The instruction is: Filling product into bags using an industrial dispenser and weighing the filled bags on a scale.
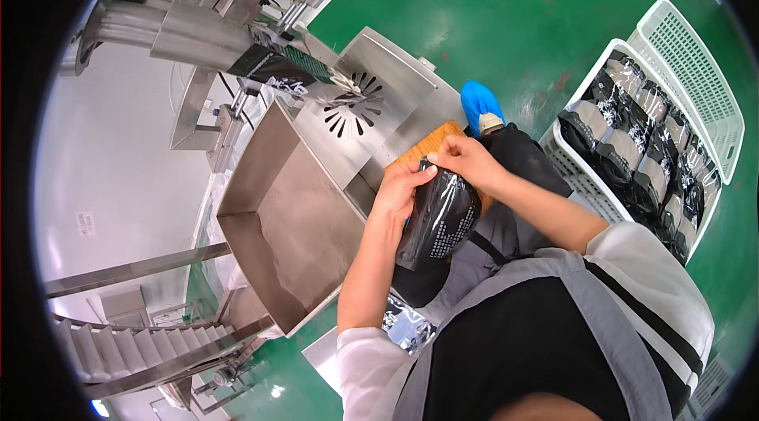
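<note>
A black plastic pouch [444, 219] with pale print and a glossy surface lies over my lap, its top pointing away from me. My left hand [402, 186] grips the upper left edge of the pouch, thumb on top. At the pouch's top end, my right hand [468, 161] has thumb and fingertips pinched together on the edge. The pouch looks filled out. Ahead and to the left, another black bag [286, 71] sits at the end of a horizontal steel tube [199, 37].
A steel trough [304, 211] stands left of my knees, beside a slotted steel plate [389, 97]. A wooden board [427, 144] lies just past my hands. On the right, a white basket [573, 168] holds several black packages. A blue shoe cover [478, 101] shows ahead. White conveyor flights [142, 351] are at lower left.
</note>
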Demonstrator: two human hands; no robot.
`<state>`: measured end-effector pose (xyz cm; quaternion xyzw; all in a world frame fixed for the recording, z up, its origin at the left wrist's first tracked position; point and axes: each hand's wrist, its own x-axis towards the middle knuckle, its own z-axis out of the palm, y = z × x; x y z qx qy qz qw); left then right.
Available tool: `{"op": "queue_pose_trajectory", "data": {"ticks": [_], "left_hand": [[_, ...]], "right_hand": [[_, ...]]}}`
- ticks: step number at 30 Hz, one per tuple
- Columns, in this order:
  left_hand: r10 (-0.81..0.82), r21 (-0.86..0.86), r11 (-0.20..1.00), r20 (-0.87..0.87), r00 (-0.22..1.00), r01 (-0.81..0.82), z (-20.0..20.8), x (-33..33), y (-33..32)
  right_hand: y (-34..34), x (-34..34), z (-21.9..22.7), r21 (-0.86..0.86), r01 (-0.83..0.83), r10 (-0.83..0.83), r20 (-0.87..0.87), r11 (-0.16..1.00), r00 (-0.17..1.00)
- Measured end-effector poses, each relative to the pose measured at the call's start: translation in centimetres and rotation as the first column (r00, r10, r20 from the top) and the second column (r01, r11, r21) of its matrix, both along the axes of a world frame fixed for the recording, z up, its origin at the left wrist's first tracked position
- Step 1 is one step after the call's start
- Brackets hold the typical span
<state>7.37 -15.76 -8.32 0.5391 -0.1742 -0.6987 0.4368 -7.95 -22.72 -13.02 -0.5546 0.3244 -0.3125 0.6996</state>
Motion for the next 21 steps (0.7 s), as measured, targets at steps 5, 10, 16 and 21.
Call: {"op": "queue_pose_trajectory", "data": {"ticks": [5,10,16,21], "left_hand": [[-0.011,-0.037,0.999,0.003,1.0,0.011,0.8,-0.3,1.6],[0.052,0.038,0.997,0.194,0.98,-0.06,2.8,-1.8,8.0],[0.228,-0.102,0.973,0.276,0.934,-0.208,3.3,-2.5,17.0],[0.528,-0.331,0.835,0.257,0.809,-0.44,1.6,-5.3,18.5]], "right_hand": [[-1.0,0.6,0.3,0.269,-0.334,0.314,0.117,0.903,0.942],[0.4,0.2,0.6,0.264,-0.196,0.158,0.159,0.944,0.975],[2.6,-0.1,1.1,0.24,-0.175,0.139,0.157,0.955,0.978],[3.8,-2.8,1.0,0.154,-0.096,0.067,0.185,0.983,0.98]]}}
